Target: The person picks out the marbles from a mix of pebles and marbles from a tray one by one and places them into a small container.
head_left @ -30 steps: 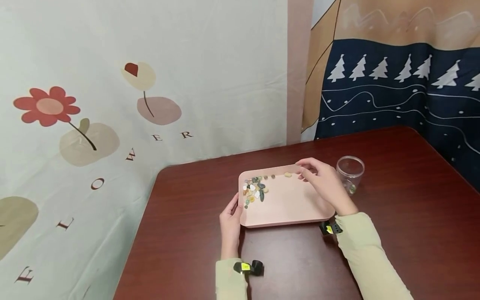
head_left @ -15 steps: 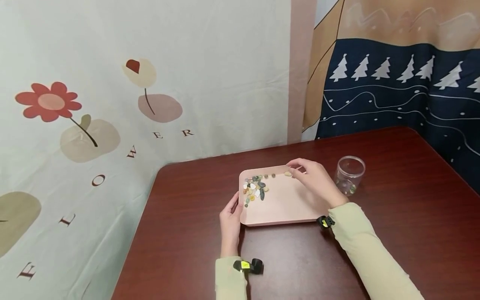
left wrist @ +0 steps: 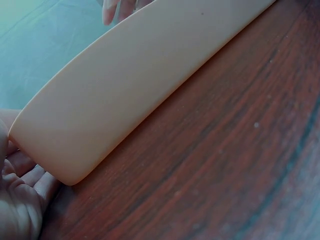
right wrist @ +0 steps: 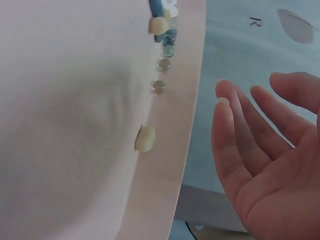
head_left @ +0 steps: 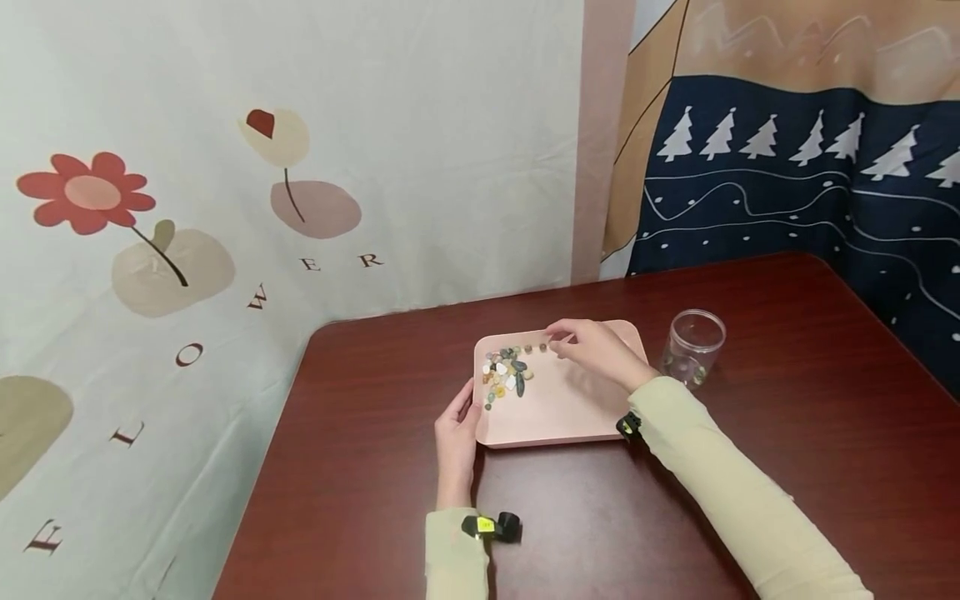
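My left hand point(head_left: 456, 433) grips the left side of a shallow pink tray point(head_left: 555, 435). In the left wrist view, fingers point(left wrist: 27, 172) reach under its corner. Pebbles point(head_left: 502, 371), white, yellow and dark green, cluster in the tray's left end. Several small round beads point(right wrist: 164, 65) line the far wall. My right hand point(head_left: 596, 350) is over the tray's far side, thumb and index fingertips close together with nothing visible between them. The right wrist view shows a pale yellow pebble point(right wrist: 146, 139) lying against the tray wall, apart from the hand; the hand hides it in the head view.
A clear cup point(head_left: 695, 346) with a few stones at its bottom stands right of the tray on the dark red wooden table point(head_left: 360, 433). Behind the table hang a pale flower-print cloth point(head_left: 450, 167) and a navy cloth with white trees point(head_left: 795, 192).
My right hand has moved left along the tray's far side, uncovering the far right corner and covering the pale pebble in the head view. My left hand keeps its hold on the tray.
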Action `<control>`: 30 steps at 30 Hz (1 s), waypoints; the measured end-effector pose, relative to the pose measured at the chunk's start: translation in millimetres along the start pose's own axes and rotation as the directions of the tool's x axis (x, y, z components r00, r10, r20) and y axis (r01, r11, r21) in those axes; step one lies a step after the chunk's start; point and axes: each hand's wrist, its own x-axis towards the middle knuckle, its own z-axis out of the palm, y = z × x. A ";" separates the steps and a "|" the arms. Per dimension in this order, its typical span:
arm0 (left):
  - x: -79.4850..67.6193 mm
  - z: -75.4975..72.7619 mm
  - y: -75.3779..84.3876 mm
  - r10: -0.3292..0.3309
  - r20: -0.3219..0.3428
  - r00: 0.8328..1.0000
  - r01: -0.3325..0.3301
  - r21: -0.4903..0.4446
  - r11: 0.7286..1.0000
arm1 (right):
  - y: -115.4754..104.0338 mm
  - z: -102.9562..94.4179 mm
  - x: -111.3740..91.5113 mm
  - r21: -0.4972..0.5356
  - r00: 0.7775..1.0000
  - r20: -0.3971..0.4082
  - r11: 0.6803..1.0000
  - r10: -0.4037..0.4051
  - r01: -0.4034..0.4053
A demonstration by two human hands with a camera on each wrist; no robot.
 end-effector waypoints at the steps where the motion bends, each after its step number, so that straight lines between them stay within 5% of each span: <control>1: -0.2 -0.4 -0.3 0.000 0.000 1.000 0.000 0.002 1.000 | 0.4 0.9 2.5 -0.011 1.000 0.010 1.000 -0.003 0.004; 6: -1.4 -2.8 -2.5 0.003 0.001 1.000 -0.004 0.010 1.000 | 6.9 6.3 14.8 -0.043 0.997 0.073 0.999 0.013 -0.010; 13: 1.4 -5.8 -3.4 -0.003 -0.010 1.000 0.003 0.025 1.000 | 13.1 16.0 28.8 0.054 0.976 0.182 0.990 0.116 -0.128; 30: 0.0 -3.7 -5.8 0.015 0.000 1.000 -0.015 -0.008 1.000 | 22.5 28.6 39.0 0.180 0.920 0.339 0.946 0.197 -0.269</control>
